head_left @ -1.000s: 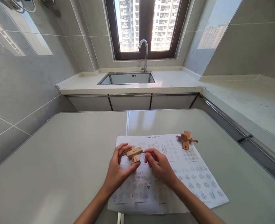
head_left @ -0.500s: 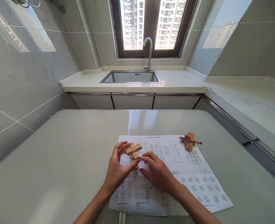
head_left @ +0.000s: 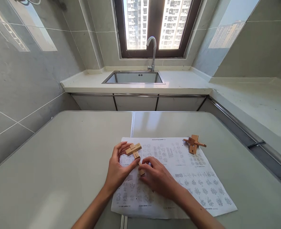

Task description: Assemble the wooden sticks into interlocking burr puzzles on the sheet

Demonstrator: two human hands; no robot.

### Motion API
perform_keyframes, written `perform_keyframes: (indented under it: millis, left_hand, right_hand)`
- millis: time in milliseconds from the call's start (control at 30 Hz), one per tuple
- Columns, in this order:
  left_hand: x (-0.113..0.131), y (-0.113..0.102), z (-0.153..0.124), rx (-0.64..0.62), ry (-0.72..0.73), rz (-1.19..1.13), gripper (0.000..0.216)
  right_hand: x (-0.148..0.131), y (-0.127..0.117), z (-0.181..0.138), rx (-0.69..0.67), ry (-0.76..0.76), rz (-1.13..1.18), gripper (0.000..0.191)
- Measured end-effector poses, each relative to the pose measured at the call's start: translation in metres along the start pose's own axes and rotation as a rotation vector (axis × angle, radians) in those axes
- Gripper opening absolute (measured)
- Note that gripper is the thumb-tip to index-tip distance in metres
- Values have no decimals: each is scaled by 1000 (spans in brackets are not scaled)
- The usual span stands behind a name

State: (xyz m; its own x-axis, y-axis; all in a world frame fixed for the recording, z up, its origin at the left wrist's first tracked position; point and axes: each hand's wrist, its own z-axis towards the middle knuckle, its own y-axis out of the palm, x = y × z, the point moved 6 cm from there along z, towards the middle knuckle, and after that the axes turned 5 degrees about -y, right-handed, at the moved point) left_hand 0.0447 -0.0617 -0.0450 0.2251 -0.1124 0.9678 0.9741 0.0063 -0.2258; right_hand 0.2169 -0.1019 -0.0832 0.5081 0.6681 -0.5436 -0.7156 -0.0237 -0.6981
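My left hand (head_left: pixel 118 167) is closed round a light wooden burr puzzle (head_left: pixel 133 149) of crossed, notched bars, with the thumb pressed on its near side. Close beside it, my right hand (head_left: pixel 158 176) pinches a small wooden puzzle bar (head_left: pixel 141 172) that points down and toward me. Fingers hide whether this bar is joined to the rest of the puzzle. Both hands are above a printed instruction sheet (head_left: pixel 171 197) covered with small diagrams. A second wooden puzzle (head_left: pixel 193 144), darker, with a thin crosswise stick and a marked "2", sits on the sheet's far right part.
The pale table (head_left: pixel 59 159) has a seam running down its middle under the sheet. Beyond it stand a counter (head_left: pixel 183 79) with a sink (head_left: pixel 109 78), a tap (head_left: pixel 152 54) and a window. Tiled wall is on the left, another counter (head_left: pixel 257 98) on the right.
My left hand and the puzzle have shifted slightly left and up. The fingers of my right hand have moved left and closed on the lower bar. The second puzzle has stayed put.
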Motion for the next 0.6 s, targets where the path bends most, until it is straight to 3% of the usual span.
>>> perform_keyframes:
  millis: [367, 500, 600]
  left_hand:
    - [-4, -2, 4, 10, 12, 11, 66]
    - [-1, -2, 4, 6, 6, 14, 65]
    - [0, -2, 4, 9, 9, 14, 65]
  right_hand:
    - [12, -11, 2, 75, 133, 5, 18]
    - [26, -15, 0, 148, 325, 305, 17]
    - [38, -13, -3, 239, 521, 673, 30]
